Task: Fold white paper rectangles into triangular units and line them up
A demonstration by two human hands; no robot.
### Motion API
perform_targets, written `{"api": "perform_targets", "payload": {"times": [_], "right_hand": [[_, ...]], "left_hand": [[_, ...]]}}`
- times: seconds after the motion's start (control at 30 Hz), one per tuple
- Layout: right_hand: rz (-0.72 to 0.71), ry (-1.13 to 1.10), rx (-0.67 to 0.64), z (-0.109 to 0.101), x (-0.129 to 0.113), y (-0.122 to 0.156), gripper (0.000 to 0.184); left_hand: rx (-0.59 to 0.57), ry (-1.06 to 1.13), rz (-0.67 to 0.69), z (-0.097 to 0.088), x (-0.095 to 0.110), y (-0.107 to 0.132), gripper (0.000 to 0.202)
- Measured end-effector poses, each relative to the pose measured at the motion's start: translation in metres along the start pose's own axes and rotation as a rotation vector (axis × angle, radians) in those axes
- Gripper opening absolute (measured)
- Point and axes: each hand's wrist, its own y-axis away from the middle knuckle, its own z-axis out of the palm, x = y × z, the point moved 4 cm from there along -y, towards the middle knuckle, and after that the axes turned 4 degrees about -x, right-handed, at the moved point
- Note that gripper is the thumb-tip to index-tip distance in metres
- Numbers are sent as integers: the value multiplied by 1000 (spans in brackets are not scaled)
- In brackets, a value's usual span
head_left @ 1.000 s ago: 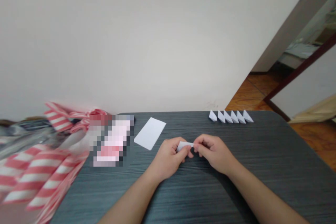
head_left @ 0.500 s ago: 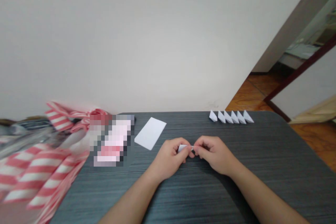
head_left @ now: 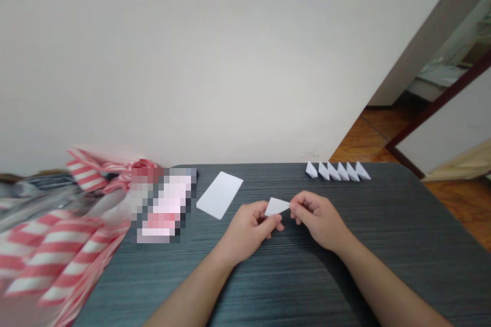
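Observation:
A small piece of folded white paper [head_left: 276,206], roughly triangular, is held between both hands just above the dark table. My left hand [head_left: 251,226] grips its left end, thumb on top and fingers curled underneath. At the pointed right end, my right hand [head_left: 315,214] pinches the tip between thumb and fingertips. To the left of my hands lies a stack or sheet of white paper [head_left: 220,195]. Several folded white paper pieces [head_left: 341,171] stand in a row near the table's far edge, beyond my right hand.
The dark wood-grain table [head_left: 291,291] meets a pale wall [head_left: 245,61] at the back. A pixelated pink-and-white object [head_left: 164,204] lies at the table's left. Red-and-white striped fabric [head_left: 57,255] is bunched beside the table.
My right hand has shifted slightly right and away from me, onto the paper's tip. More of the folded paper now shows between the hands, its flat face turned upward.

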Motion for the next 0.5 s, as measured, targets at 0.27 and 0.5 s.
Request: {"api": "perform_targets", "payload": {"times": [0.27, 0.5], "right_hand": [[46, -170, -59, 8, 4, 0, 5], [-13, -21, -90, 5, -2, 1, 14]], "left_hand": [[17, -66, 10, -1, 3, 2, 27], [-26, -38, 42, 0, 5, 2, 25]]}}
